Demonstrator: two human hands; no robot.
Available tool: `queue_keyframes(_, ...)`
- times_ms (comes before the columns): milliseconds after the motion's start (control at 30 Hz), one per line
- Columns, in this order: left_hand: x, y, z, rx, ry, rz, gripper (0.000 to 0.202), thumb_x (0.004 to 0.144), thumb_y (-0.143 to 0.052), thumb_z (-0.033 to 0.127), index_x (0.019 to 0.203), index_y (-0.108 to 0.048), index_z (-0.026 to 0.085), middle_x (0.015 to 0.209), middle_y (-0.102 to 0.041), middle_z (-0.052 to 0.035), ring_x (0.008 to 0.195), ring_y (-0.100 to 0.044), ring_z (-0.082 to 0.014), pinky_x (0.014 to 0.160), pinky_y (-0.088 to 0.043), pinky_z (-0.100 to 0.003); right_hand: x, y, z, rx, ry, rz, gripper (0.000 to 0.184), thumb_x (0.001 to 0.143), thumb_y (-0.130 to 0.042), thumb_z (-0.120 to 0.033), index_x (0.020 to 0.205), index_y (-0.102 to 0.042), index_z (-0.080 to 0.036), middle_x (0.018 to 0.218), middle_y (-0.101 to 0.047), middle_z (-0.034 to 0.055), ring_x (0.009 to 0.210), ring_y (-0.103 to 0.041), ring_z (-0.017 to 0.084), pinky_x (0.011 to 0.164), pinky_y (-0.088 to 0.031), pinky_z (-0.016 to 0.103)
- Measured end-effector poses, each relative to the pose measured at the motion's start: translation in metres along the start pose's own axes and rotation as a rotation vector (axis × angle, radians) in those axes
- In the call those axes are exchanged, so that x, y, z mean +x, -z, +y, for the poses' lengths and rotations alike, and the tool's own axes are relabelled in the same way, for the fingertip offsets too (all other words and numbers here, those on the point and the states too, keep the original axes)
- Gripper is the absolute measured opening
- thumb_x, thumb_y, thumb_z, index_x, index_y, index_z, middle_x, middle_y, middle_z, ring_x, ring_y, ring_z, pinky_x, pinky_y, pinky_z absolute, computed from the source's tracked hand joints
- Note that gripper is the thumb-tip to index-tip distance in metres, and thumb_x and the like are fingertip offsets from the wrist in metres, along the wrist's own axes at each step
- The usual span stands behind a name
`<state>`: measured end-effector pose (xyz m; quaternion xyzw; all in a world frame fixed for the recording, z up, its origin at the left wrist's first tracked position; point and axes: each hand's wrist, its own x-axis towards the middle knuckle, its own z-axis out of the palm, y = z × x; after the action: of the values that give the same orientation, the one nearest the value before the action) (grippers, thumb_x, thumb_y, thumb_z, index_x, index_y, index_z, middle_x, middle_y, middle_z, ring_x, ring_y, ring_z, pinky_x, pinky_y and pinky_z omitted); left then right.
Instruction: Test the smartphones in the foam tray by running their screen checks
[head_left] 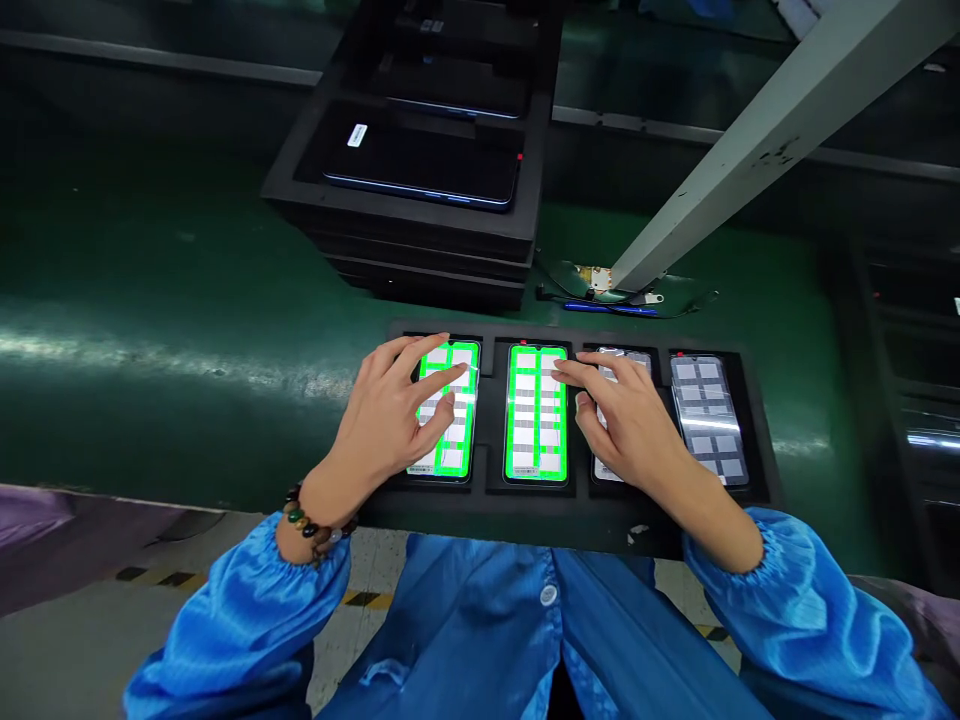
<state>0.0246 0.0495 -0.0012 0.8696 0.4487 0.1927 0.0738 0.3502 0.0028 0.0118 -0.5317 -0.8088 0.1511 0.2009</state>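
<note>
A black tray [622,520] on the green belt holds several phones side by side. My left hand [390,415] lies over the leftmost phone [459,440], fingers spread, fingertips touching its green-and-white grid screen. My right hand [626,415] rests over the third phone [607,465], its index finger stretched onto the upper right of the second phone [535,420], which also glows green. The fourth phone [709,418] shows a grey grid and is untouched. Neither hand holds anything. A bead bracelet [311,527] sits on my left wrist.
A stack of black trays [420,235] with dark-screened phones stands behind on the green conveyor belt [150,300]. A grey metal post [750,150] slants down to the belt at the right, with cables at its foot. More dark trays [911,400] sit at the far right.
</note>
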Motion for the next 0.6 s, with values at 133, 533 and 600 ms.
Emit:
queue_keyframes(133, -0.017, 0.007, -0.008, 0.088, 0.094, 0.084, 0.031, 0.103, -0.060, 0.029, 0.123, -0.084, 0.024, 0.153, -0.067, -0.0109, 0.137, -0.058, -0.0390, 0.109, -0.050, -0.061, 0.008, -0.007, -0.003, -0.028, 0.037, 0.004, 0.044, 0.108, -0.044, -0.015, 0.149, -0.058, -0.019, 0.133, -0.078, 0.0130, 0.147, -0.055, 0.035, 0.117, -0.046, 0.058)
queue_keyframes(533, -0.041, 0.012, -0.011, 0.088, 0.118, 0.065, 0.036, 0.102, -0.060, 0.030, 0.132, -0.080, 0.027, 0.155, -0.066, -0.0103, 0.134, -0.058, -0.0390, 0.108, -0.050, -0.061, 0.014, -0.015, -0.012, 0.050, 0.100, -0.046, 0.047, 0.106, -0.044, -0.015, 0.150, -0.059, -0.022, 0.128, -0.078, 0.0127, 0.149, -0.053, 0.036, 0.117, -0.047, 0.060)
queue_keyframes(600, -0.036, 0.010, -0.012, 0.083, 0.122, 0.047, 0.037, 0.103, -0.059, 0.032, 0.133, -0.079, 0.027, 0.156, -0.064, -0.0101, 0.135, -0.058, -0.0385, 0.109, -0.049, -0.060, 0.017, -0.018, -0.015, 0.053, 0.128, -0.057, 0.048, 0.106, -0.044, -0.015, 0.151, -0.059, -0.022, 0.123, -0.079, 0.0126, 0.150, -0.053, 0.035, 0.118, -0.047, 0.060)
